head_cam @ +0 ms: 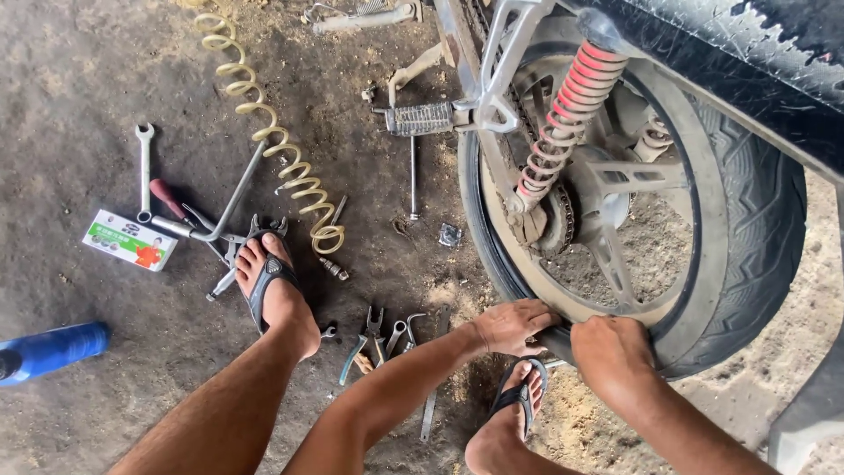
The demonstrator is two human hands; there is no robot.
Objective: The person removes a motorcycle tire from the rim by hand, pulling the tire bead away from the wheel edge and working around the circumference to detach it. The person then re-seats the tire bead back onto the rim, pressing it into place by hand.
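The black rubber rear tyre on its dusty grey spoked motorcycle wheel (747, 220) fills the right of the scene, standing upright on the dirt floor (88, 105), its plane running from near to far, so that its lowest near arc is the part closest to the person. Both hands sit on that arc, side by side and almost touching. The left hand (514, 325) lies on the left, fingers spread flat over the tyre's edge where it meets the rim, a pressing hold more than a closed grip. The right hand (613, 347) is just to its right, fingers curled over the tyre bead; whether anything is held inside that grip I cannot tell. The tyre rises up and away to the far right of both hands, the right one being slightly nearer its tread. Above them stands a red and silver coil-spring shock absorber (567, 119). To the far left a pale yellow coiled air hose (272, 141) trails over the floor, with a steel spanner (144, 171) and grey pliers (374, 334) lying well apart.
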